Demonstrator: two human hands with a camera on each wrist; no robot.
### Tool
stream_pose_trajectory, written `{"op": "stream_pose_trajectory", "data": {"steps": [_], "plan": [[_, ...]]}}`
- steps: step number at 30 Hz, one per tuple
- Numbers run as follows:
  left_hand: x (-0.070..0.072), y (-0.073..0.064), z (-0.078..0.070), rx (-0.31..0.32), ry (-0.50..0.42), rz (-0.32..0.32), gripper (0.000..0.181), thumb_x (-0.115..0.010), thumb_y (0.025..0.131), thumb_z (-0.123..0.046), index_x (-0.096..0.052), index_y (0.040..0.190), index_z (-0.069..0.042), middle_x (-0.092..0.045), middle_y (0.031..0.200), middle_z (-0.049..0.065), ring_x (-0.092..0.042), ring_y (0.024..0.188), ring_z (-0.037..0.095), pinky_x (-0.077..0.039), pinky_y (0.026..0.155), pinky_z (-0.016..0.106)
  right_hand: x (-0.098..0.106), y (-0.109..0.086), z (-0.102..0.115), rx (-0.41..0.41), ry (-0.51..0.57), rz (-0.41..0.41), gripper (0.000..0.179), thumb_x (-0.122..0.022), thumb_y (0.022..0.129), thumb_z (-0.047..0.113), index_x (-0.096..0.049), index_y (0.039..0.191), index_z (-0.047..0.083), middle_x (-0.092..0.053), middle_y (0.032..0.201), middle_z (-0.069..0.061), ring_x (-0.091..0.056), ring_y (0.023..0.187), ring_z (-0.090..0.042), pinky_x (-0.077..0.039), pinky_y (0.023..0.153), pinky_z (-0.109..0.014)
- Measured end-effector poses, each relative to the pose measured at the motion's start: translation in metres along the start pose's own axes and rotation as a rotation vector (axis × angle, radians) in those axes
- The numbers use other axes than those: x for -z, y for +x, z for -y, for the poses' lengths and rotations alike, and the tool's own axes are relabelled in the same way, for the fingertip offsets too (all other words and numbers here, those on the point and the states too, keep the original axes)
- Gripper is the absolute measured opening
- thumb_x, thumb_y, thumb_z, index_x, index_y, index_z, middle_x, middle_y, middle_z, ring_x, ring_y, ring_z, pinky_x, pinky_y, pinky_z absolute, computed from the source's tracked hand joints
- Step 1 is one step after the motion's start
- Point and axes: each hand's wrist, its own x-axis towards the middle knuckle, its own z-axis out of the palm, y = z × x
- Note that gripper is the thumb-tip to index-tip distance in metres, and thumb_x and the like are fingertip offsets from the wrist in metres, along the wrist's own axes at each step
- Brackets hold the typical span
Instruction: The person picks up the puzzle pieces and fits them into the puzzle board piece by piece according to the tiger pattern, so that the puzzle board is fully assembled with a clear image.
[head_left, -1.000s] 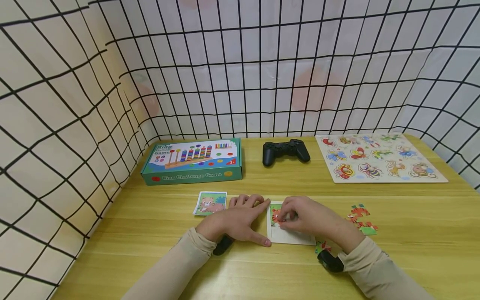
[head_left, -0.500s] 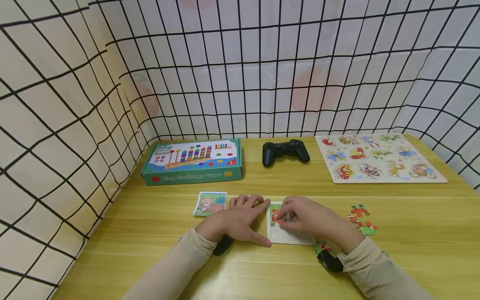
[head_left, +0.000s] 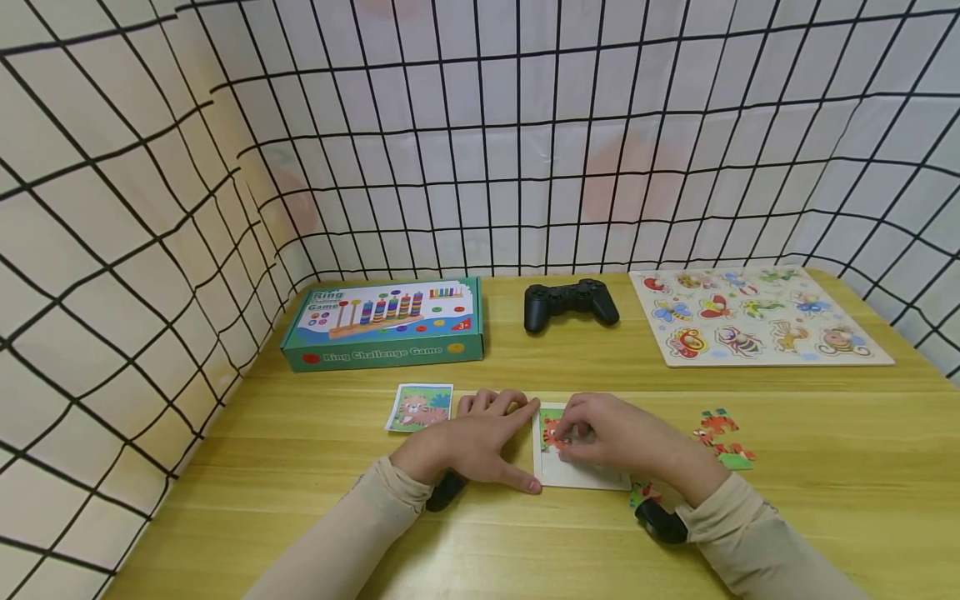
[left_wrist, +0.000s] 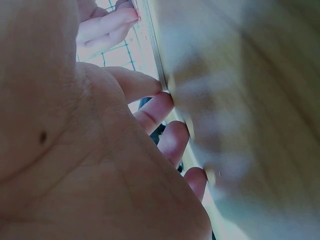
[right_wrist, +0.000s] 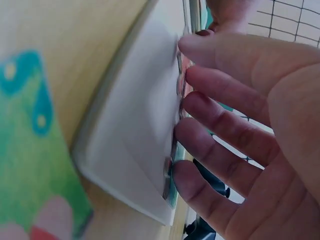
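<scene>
A small white puzzle tray (head_left: 583, 477) lies flat on the table between the hands, with joined jigsaw pieces (head_left: 551, 421) showing part of a red tiger at its left. Spread out, my left hand (head_left: 487, 447) rests at the tray's left edge, thumb and index finger touching its two corners. My right hand (head_left: 611, 433) bends over the tray; its fingertips (right_wrist: 190, 132) press on the fitted pieces in the right wrist view, and nothing shows pinched between them. Close by that wrist lies a loose green jigsaw piece (right_wrist: 22, 150).
Several loose jigsaw pieces (head_left: 727, 446) lie right of the right forearm. A tiger picture card (head_left: 418, 410) sits left of the left hand. Behind are a Ring Challenge Game box (head_left: 386, 325), a black game controller (head_left: 572, 302) and a wooden insect puzzle board (head_left: 757, 321). Netting (head_left: 502, 150) encloses the table.
</scene>
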Motion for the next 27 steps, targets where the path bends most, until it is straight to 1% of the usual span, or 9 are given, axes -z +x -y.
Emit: {"op": "stream_pose_trajectory", "data": {"steps": [5, 9, 14, 17, 21, 24, 27], "plan": [[0.0, 0.0, 0.0, 0.0, -0.007, 0.0, 0.109, -0.062, 0.081, -0.078, -0.019, 0.163, -0.022, -0.026, 0.155, -0.002, -0.026, 0.127, 0.021, -0.02, 0.106, 0.047, 0.007, -0.005, -0.004, -0.008, 0.055, 0.018, 0.016, -0.08, 0.088, 0.023, -0.077, 0.103, 0.019, -0.062, 0.097, 0.009, -0.055, 0.085, -0.014, -0.048, 0.074, -0.031], [0.0, 0.0, 0.0, 0.002, -0.013, -0.001, 0.109, -0.062, 0.08, -0.078, -0.019, 0.163, -0.022, -0.026, 0.156, -0.002, -0.026, 0.128, 0.022, -0.02, 0.107, 0.047, 0.018, -0.01, -0.008, -0.034, 0.073, 0.034, 0.019, -0.081, 0.087, 0.023, -0.076, 0.105, 0.02, -0.064, 0.101, 0.007, -0.057, 0.087, -0.016, -0.049, 0.074, -0.032], [0.0, 0.0, 0.0, 0.004, -0.023, -0.001, 0.109, -0.063, 0.08, -0.078, -0.018, 0.163, -0.022, -0.025, 0.156, -0.003, -0.025, 0.129, 0.022, -0.019, 0.107, 0.047, 0.039, -0.02, -0.014, -0.113, 0.108, 0.059, 0.026, -0.081, 0.087, 0.023, -0.073, 0.11, 0.015, -0.066, 0.109, 0.002, -0.06, 0.092, -0.019, -0.051, 0.074, -0.033], [0.0, -0.001, 0.0, 0.002, -0.024, -0.004, 0.109, -0.064, 0.081, -0.077, -0.018, 0.163, -0.022, -0.025, 0.156, -0.002, -0.025, 0.129, 0.022, -0.019, 0.107, 0.047, 0.053, -0.03, -0.022, -0.142, 0.132, 0.067, 0.03, -0.079, 0.088, 0.019, -0.071, 0.116, 0.011, -0.067, 0.112, -0.002, -0.06, 0.094, -0.02, -0.052, 0.077, -0.035], [-0.001, -0.001, 0.0, -0.001, -0.014, -0.012, 0.109, -0.065, 0.081, -0.076, -0.018, 0.163, -0.022, -0.024, 0.157, -0.002, -0.025, 0.13, 0.022, -0.018, 0.107, 0.047, 0.07, -0.045, -0.038, -0.148, 0.112, 0.03, 0.034, -0.075, 0.088, 0.01, -0.07, 0.121, 0.006, -0.066, 0.11, -0.005, -0.061, 0.092, -0.018, -0.053, 0.078, -0.035], [-0.001, -0.001, -0.001, 0.0, -0.007, -0.015, 0.109, -0.065, 0.081, -0.076, -0.018, 0.163, -0.022, -0.024, 0.157, -0.002, -0.025, 0.13, 0.022, -0.018, 0.108, 0.047, 0.08, -0.058, -0.052, -0.181, 0.096, 0.003, 0.038, -0.075, 0.086, 0.008, -0.069, 0.123, 0.004, -0.066, 0.108, -0.006, -0.062, 0.091, -0.018, -0.053, 0.075, -0.033], [-0.001, -0.001, 0.0, 0.002, -0.007, -0.015, 0.109, -0.065, 0.081, -0.076, -0.018, 0.164, -0.022, -0.025, 0.157, -0.002, -0.026, 0.129, 0.021, -0.018, 0.108, 0.047, 0.089, -0.072, -0.067, -0.233, 0.104, -0.001, 0.041, -0.076, 0.085, 0.007, -0.068, 0.125, 0.002, -0.066, 0.109, -0.007, -0.063, 0.092, -0.02, -0.054, 0.072, -0.032]]}}
